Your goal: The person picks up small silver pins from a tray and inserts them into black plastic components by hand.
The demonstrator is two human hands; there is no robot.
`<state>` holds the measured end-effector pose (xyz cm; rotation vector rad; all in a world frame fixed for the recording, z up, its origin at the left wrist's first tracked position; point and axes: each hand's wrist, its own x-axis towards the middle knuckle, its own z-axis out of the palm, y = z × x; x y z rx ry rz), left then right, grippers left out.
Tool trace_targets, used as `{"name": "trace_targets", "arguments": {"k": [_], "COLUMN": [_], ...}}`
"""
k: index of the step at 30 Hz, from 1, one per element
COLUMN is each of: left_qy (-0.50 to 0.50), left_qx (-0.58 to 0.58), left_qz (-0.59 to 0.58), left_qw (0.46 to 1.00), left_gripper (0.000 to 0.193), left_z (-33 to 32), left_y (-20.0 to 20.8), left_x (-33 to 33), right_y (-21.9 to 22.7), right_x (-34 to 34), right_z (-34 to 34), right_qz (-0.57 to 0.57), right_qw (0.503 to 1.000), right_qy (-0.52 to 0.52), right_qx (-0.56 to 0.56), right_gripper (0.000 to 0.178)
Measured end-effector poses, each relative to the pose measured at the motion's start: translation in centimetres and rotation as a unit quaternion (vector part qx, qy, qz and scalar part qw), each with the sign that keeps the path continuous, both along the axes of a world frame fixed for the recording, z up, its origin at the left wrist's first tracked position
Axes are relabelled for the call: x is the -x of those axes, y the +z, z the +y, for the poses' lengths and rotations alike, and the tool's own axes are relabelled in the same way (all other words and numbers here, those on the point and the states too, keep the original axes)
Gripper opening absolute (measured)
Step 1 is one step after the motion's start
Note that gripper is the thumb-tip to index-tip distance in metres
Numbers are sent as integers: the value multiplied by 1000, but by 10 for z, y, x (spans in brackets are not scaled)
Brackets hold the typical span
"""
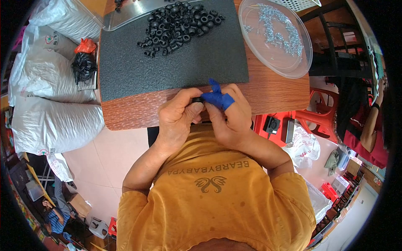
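Observation:
Near the table's front edge, my two hands meet just in front of my chest. My left hand (178,115) is closed, pinching a small black round part (197,100) between thumb and forefinger. Close against it, my right hand (234,119) is closed too, its thumb and forefinger pressed together beside the part. Blue wrapping (214,98) covers the right forefinger, with a loose end sticking up. Whatever the right fingertips grip is hidden. Beyond my hands, a heap of similar black parts (180,27), some ring-shaped and some domed, lies on a dark grey mat (130,71).
A clear round tray (299,71) with many tiny silvery pieces stands at the right of the wooden table (134,113). White sacks (54,125) are stacked on the left. A red stool (261,125) and a red chair (326,104) stand right, near another person's arm (370,125).

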<state>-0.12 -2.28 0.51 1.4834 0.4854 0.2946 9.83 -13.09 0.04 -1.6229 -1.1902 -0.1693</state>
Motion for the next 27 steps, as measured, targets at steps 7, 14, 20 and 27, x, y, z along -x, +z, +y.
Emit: {"name": "trace_targets", "arguments": {"k": [7, 14, 20, 27], "left_qy": [8, -5, 29, 48], "left_qx": [10, 77, 249, 352], "left_qz": [2, 0, -43, -59], "left_qw": [1000, 997, 967, 933], "left_gripper": [18, 18, 18, 14], "left_z": [0, 5, 8, 10], "left_y": [-2, 2, 4, 9], "left_x": [-1, 0, -3, -6], "right_y": [2, 6, 18, 25], "right_x": [2, -3, -10, -17], "right_z": [-3, -5, -4, -2], "right_qz": [34, 44, 62, 18], "right_qw": [999, 998, 995, 998], "right_qy": [-5, 31, 54, 29], "right_qx": [40, 35, 52, 57], "right_gripper": [21, 21, 19, 24]}}
